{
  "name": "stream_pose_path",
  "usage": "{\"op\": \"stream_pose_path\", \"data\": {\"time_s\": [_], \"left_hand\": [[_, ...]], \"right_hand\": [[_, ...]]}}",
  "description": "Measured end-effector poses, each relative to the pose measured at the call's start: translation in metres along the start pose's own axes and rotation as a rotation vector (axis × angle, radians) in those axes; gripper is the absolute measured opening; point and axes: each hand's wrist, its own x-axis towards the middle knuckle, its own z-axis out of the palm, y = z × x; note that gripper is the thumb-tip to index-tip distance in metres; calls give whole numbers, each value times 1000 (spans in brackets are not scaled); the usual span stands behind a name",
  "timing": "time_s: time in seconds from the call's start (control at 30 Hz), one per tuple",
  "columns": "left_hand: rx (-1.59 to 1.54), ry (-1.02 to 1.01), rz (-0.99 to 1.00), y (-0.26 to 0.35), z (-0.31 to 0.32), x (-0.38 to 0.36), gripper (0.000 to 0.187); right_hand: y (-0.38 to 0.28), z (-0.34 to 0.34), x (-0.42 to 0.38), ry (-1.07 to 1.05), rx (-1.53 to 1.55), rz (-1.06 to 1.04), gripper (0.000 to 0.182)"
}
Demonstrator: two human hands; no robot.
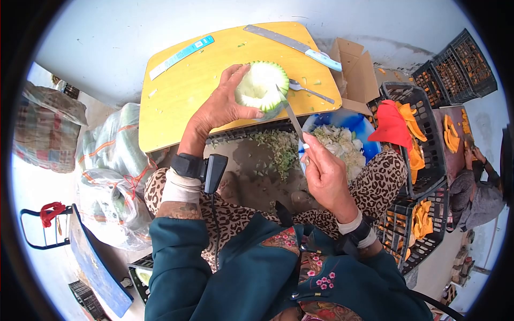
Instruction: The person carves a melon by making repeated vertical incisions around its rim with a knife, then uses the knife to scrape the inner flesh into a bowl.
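Observation:
My left hand (218, 106) is wrapped round the side of a carved winter melon (261, 80), pale green and white with a notched rim and a hollow middle. It is held over the near edge of the yellow table (187, 101). In my right hand (326, 179) is a knife (293, 119), its handle mostly hidden by the fingers. The blade points up and left, its tip at the melon's right inner edge. A metal spoon (313, 93) lies on the table just right of the melon.
On the table lie a large blue-handled knife (289, 44) and a blue-and-white packet (182, 56). A blue-and-white basin (368, 134) of pale scraps stands below. Black crates (431, 171) with orange pieces, a cardboard box (353, 69), filled bags (115, 182) and another person (479, 187) surround me.

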Motion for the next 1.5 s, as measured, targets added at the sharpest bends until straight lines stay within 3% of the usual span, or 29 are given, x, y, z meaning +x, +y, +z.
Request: {"op": "stream_pose_path", "data": {"time_s": [1.1, 1.5], "left_hand": [[-89, -32, -8, 2, -3, 0, 115], [-33, -54, 0, 3, -3, 3, 116]], "right_hand": [[2, -3, -1, 1, -38, -71, 50], [-11, -8, 8, -37, -27, 19, 51]]}}
